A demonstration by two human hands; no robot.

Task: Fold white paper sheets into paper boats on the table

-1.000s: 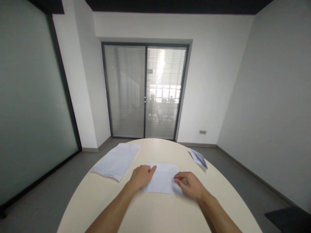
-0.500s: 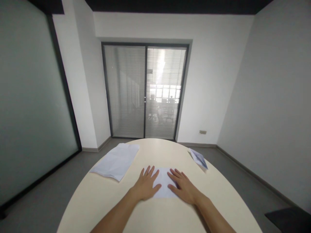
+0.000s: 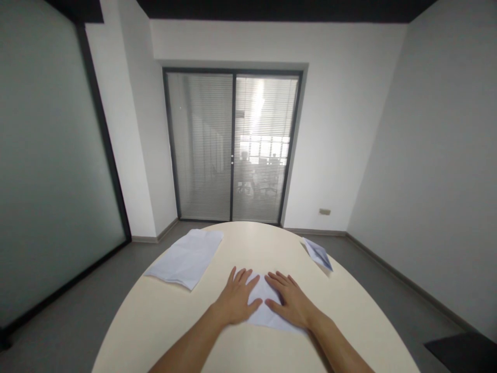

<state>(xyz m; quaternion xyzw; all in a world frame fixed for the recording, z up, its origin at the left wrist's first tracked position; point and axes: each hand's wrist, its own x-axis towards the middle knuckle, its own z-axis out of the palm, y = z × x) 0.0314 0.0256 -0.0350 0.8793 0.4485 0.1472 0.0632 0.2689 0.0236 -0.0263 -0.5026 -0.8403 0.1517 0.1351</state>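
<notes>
A white sheet of paper [image 3: 267, 317] lies on the round cream table [image 3: 248, 241] right in front of me, partly covered by both hands. My left hand [image 3: 237, 298] rests on the sheet's left side, fingers spread and thumb pointing inward. Across from it, my right hand [image 3: 289, 298] lies on the right part of the sheet, fingers stretched out. The two thumbs are close together but apart. Under my palms the sheet's outer edges are hidden.
Several white sheets [image 3: 190, 256] lie stacked at the table's left edge. A folded paper [image 3: 318, 255] sits by the right edge, partly raised. Beyond the table is a glass door [image 3: 233, 145] with blinds. A dark flat object [image 3: 466, 349] is at lower right.
Both hands have moved slightly closer together on the paper. The sheet now sits nearer to me and its near edge slants down to the right.
</notes>
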